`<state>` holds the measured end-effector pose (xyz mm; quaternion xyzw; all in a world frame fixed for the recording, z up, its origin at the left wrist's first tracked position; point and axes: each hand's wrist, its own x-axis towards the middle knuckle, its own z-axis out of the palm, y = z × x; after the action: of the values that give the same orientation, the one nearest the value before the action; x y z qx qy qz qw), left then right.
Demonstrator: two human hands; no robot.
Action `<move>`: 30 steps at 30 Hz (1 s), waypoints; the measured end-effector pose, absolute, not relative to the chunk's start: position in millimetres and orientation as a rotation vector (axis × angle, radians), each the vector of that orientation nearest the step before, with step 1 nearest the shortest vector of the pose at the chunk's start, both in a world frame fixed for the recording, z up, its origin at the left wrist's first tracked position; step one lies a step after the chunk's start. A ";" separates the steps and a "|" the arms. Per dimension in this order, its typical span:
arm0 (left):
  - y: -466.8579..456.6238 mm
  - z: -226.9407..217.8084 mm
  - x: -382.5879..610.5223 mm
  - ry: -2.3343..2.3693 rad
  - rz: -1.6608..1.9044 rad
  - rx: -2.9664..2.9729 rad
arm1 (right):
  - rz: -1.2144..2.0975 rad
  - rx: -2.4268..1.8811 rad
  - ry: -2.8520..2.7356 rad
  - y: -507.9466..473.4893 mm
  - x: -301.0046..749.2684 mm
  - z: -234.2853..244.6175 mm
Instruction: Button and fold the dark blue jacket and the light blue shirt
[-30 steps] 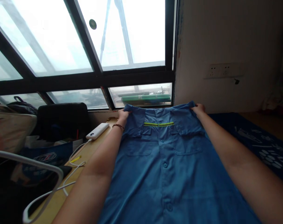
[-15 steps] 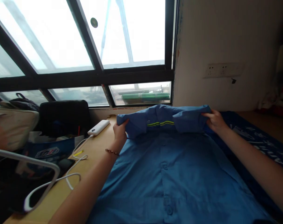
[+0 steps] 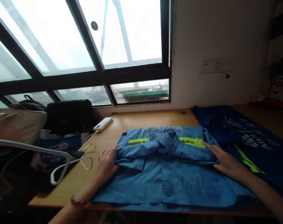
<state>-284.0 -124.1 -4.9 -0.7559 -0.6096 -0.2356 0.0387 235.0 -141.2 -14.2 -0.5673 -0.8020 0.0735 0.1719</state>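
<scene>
A blue work shirt (image 3: 141, 185) lies buttoned front up on the table, its upper part folded down over the body. The fold shows the collar, a yellow-green reflective stripe and pale lettering along the far edge. My left hand (image 3: 108, 160) grips the left side of the folded part, its thumb near the lower corner. At the opposite side, my right hand (image 3: 226, 160) has its fingers on top of the fold and its thumb lower, around the cloth edge. The fingertips are partly hidden against the fabric.
A dark blue garment (image 3: 248, 137) with white print lies on the right. On the left of the wooden table (image 3: 68, 186) are a white power bank (image 3: 103, 123) and its cable (image 3: 86, 161). Bags (image 3: 17, 124) and a black chair back (image 3: 70, 116) stand beyond, below the window.
Both hands have come down and nearer with the shirt's upper part, which was held raised and now lies folded over the front. The stripe and lettering have come into view.
</scene>
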 end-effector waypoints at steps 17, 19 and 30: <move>-194.2 23.3 -262.1 -1.196 -0.218 -2.341 | -0.302 -1.396 -2.411 -225.6 249.6 8.5; -208.1 5.4 -272.1 -1.163 -0.265 -2.386 | -0.308 -1.371 -2.470 -240.1 251.8 -14.6; -219.5 8.6 -251.2 -1.075 -0.280 -2.567 | -0.266 -1.374 -2.565 -249.7 236.6 -20.5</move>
<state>-251.2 -219.5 8.6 -0.9042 -0.3786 -0.0985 0.1717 236.6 -249.7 -20.5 -0.4674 -0.8726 -0.0905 0.1095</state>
